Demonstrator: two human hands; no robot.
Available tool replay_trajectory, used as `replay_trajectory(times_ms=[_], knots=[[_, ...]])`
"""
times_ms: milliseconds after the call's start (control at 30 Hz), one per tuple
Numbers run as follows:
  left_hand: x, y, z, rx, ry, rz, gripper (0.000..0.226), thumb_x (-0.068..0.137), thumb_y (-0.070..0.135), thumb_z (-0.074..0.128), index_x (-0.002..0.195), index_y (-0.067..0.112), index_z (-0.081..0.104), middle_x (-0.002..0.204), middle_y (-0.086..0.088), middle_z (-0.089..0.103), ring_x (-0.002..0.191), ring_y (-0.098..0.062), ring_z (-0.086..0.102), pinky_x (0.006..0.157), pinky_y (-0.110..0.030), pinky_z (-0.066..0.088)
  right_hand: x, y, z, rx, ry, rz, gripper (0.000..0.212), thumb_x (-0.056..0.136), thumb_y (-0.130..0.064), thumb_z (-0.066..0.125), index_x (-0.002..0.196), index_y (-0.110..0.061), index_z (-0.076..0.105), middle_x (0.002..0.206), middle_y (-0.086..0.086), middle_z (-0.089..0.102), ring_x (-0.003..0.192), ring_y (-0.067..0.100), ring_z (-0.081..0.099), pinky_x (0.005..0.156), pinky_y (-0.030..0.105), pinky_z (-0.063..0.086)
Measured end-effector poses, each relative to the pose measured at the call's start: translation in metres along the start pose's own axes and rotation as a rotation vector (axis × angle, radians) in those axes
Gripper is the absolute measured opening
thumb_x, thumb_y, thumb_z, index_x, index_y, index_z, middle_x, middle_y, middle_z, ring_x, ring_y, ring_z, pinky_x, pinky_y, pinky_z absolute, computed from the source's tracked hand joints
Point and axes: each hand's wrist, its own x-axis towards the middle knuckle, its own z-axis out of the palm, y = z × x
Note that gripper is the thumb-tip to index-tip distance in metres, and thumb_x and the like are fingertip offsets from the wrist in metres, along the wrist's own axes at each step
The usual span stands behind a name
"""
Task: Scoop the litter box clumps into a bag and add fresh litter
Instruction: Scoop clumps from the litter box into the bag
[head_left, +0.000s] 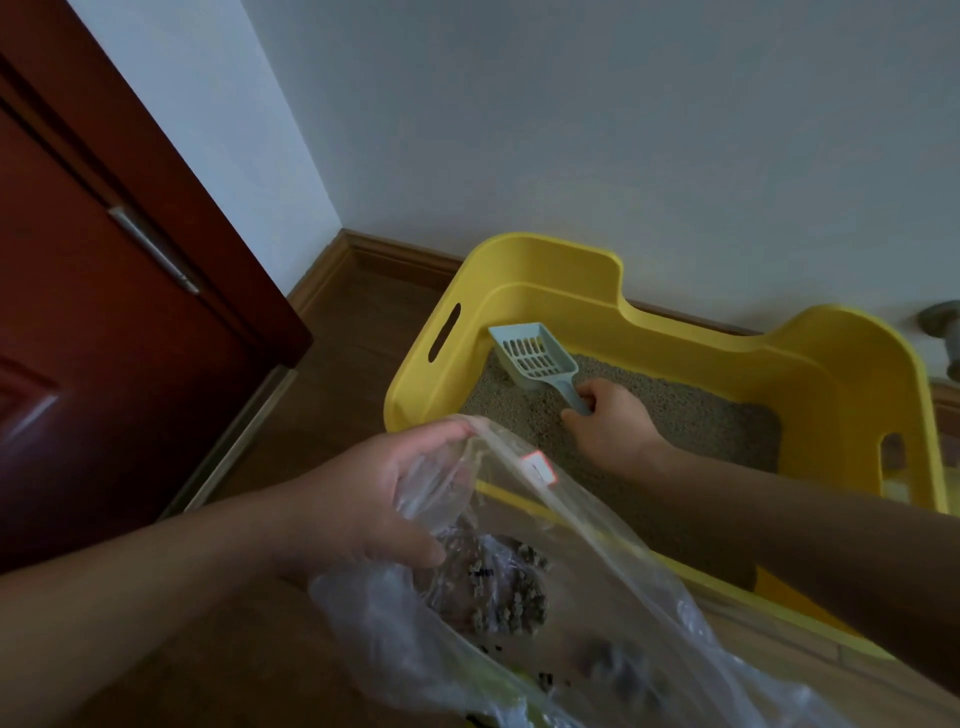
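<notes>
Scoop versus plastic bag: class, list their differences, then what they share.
The scoop is rigid, pale blue and slotted; the plastic bag is clear, crumpled film. The scoop looks empty; the plastic bag holds dark clumps. The scoop sits on litter in the yellow litter box; the plastic bag is held nearer the camera. Shared: a hand holds each, the right hand the scoop's handle, the left hand the plastic bag's mouth.

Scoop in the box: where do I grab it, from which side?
Take the scoop by its narrow handle, coming from the near side over the litter. The handle points back toward the person, while the slotted head sits nosed into the far-left corner of the litter box, walled on two sides. The right hand grips the handle's end this way.
</notes>
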Motion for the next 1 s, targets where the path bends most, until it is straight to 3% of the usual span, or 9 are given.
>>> replay_trajectory(times_ms=[67, 167, 233, 333, 467, 667, 767, 900, 1000], knots=[[0.001, 0.0, 0.001, -0.018, 0.007, -0.009, 0.085, 0.068, -0.006, 0.079, 0.133, 0.039, 0.045, 0.136, 0.015, 0.06, 0.129, -0.005, 0.053, 0.099, -0.022, 0.049, 0.002, -0.002, 0.007, 0.018, -0.013, 0.02, 0.035, 0.097, -0.022, 0.056, 0.129, -0.009, 0.053, 0.088, 0.0, 0.056, 0.065, 0.012, 0.054, 0.048, 0.021, 0.036], [0.002, -0.003, 0.001, -0.022, 0.038, -0.035, 0.099, 0.065, 0.001, 0.081, 0.147, 0.033, 0.036, 0.145, 0.009, 0.052, 0.133, -0.007, 0.05, 0.106, -0.031, 0.047, 0.003, -0.005, 0.017, 0.011, -0.054, 0.041, 0.034, 0.095, -0.025, 0.059, 0.125, -0.01, 0.056, 0.092, 0.001, 0.059, 0.069, 0.012, 0.056, 0.049, 0.022, 0.038], [0.001, -0.002, 0.001, -0.028, 0.046, -0.033, 0.101, 0.062, 0.005, 0.081, 0.147, 0.035, 0.035, 0.147, 0.01, 0.05, 0.135, -0.008, 0.048, 0.107, -0.034, 0.047, 0.002, -0.005, 0.023, -0.011, -0.108, 0.04, 0.026, 0.093, -0.026, 0.063, 0.114, -0.012, 0.06, 0.086, -0.001, 0.059, 0.07, 0.011, 0.057, 0.052, 0.023, 0.041], [0.001, -0.002, 0.001, -0.063, 0.037, -0.019, 0.092, 0.064, -0.001, 0.079, 0.135, 0.043, 0.041, 0.139, 0.012, 0.058, 0.128, -0.006, 0.055, 0.1, -0.028, 0.05, 0.0, -0.007, 0.029, -0.022, -0.157, 0.051, 0.015, 0.088, -0.025, 0.068, 0.096, -0.015, 0.06, 0.082, 0.002, 0.062, 0.071, 0.016, 0.057, 0.06, 0.029, 0.05], [0.002, -0.002, 0.001, -0.043, 0.028, -0.009, 0.093, 0.065, -0.001, 0.078, 0.14, 0.039, 0.04, 0.14, 0.013, 0.057, 0.13, -0.006, 0.054, 0.105, -0.029, 0.048, -0.001, -0.007, 0.028, -0.006, -0.177, 0.063, 0.028, 0.086, -0.025, 0.07, 0.107, -0.01, 0.06, 0.094, 0.009, 0.066, 0.075, 0.016, 0.06, 0.076, 0.038, 0.055], [0.002, -0.002, 0.0, -0.038, 0.022, -0.005, 0.092, 0.065, 0.0, 0.08, 0.139, 0.037, 0.041, 0.138, 0.015, 0.059, 0.129, -0.006, 0.054, 0.103, -0.027, 0.048, -0.005, -0.008, 0.019, 0.057, -0.167, 0.04, 0.032, 0.089, -0.027, 0.069, 0.113, -0.012, 0.055, 0.086, 0.005, 0.061, 0.078, 0.02, 0.059, 0.077, 0.042, 0.056], [0.002, -0.002, 0.001, 0.003, 0.043, -0.012, 0.099, 0.061, 0.009, 0.084, 0.145, 0.034, 0.039, 0.143, 0.012, 0.055, 0.133, -0.007, 0.051, 0.108, -0.036, 0.046, -0.01, -0.009, 0.013, 0.058, -0.149, 0.006, 0.023, 0.089, -0.029, 0.067, 0.102, -0.015, 0.054, 0.083, 0.004, 0.059, 0.072, 0.016, 0.057, 0.068, 0.035, 0.052], [0.0, 0.003, 0.004, 0.023, 0.063, 0.015, 0.092, 0.063, 0.0, 0.082, 0.137, 0.04, 0.043, 0.138, 0.014, 0.058, 0.131, -0.007, 0.053, 0.101, -0.028, 0.05, -0.016, -0.011, 0.003, 0.076, -0.145, -0.017, 0.022, 0.089, -0.03, 0.067, 0.08, -0.022, 0.048, 0.072, -0.003, 0.051, 0.059, 0.011, 0.048, 0.052, 0.025, 0.04], [-0.001, 0.009, 0.006, 0.05, 0.033, 0.044, 0.086, 0.07, -0.014, 0.077, 0.133, 0.038, 0.048, 0.13, 0.016, 0.063, 0.125, -0.006, 0.057, 0.096, -0.024, 0.051, -0.024, -0.014, -0.006, 0.067, -0.137, -0.034, 0.021, 0.089, -0.032, 0.067, 0.093, -0.019, 0.05, 0.078, -0.004, 0.054, 0.062, 0.01, 0.05, 0.053, 0.022, 0.038]])
